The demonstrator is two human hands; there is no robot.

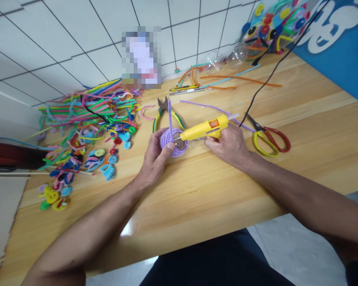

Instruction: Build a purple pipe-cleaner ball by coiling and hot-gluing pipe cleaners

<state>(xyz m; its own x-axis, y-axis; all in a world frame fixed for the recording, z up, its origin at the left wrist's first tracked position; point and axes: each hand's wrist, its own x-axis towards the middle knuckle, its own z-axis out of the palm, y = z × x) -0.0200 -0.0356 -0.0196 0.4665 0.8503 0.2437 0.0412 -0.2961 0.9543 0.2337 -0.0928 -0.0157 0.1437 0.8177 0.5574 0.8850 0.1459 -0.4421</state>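
My left hand (155, 157) pinches a purple pipe-cleaner coil (173, 142), wound into a flat spiral, with one loose end standing up from it. My right hand (228, 143) grips a yellow glue gun (205, 128) by its handle. The gun's metal nozzle points left and touches the coil. Both hands are low over the wooden table (197, 190), near its middle.
A heap of coloured pipe cleaners (92, 109) and small coiled shapes (77, 159) lies at the left. Green-handled pliers (164, 113) sit behind the coil. Red and yellow scissors (270, 139) and a black cord (265, 85) lie at the right. A finished craft piece (271, 28) stands at the back.
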